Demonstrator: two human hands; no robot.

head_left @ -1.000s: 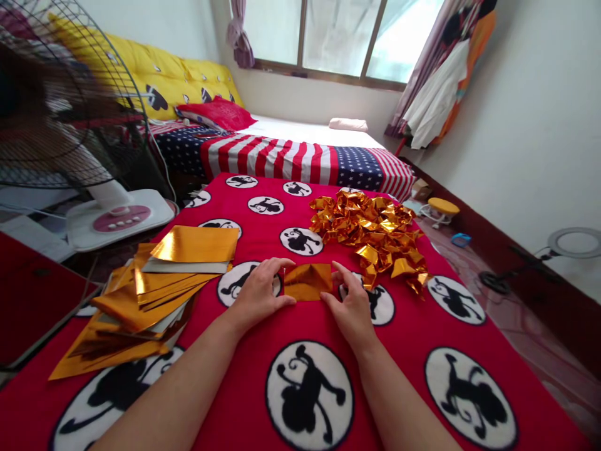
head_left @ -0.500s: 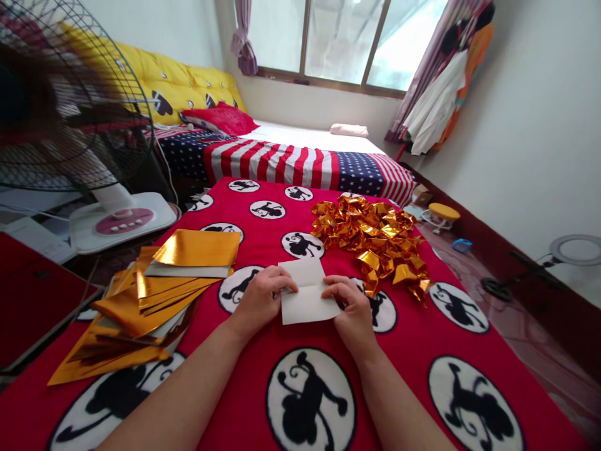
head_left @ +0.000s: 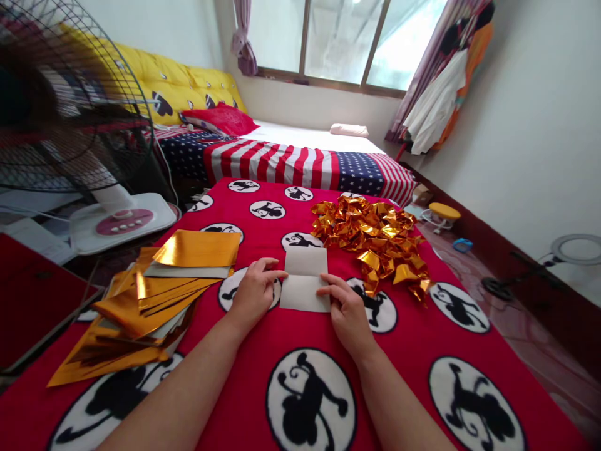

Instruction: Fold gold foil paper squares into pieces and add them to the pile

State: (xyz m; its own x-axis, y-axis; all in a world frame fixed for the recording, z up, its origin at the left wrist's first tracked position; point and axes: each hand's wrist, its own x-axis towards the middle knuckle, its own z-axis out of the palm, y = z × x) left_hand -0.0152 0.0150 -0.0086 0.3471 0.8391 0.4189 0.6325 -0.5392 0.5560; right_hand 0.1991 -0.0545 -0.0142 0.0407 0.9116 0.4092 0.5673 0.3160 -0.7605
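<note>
A creased sheet of paper (head_left: 305,293), pale side up, lies on the red tablecloth with a fold line across its middle. My left hand (head_left: 255,293) is beside its left edge, fingers apart, the index fingertip touching the paper near the crease. On the other side, my right hand (head_left: 348,310) has its fingers over the right edge; the thumb is mostly hidden. Left of my hands is a loose stack of gold foil paper (head_left: 197,248), some sheets showing pale backs. Beyond my right hand lies a heap of folded gold foil pieces (head_left: 366,228).
The red tablecloth (head_left: 389,388) has round black-and-white monkey prints. A fan (head_left: 124,219) stands at the left, close to the foil stack. Behind the table is a bed (head_left: 300,161) with a flag-pattern cover. A yellow stool (head_left: 444,212) and a ring light (head_left: 575,248) are at the right.
The sheet has shifted slightly away from me and turned straighter. My left hand has drawn back to its left edge with fingers spread; my right fingers remain over the right edge.
</note>
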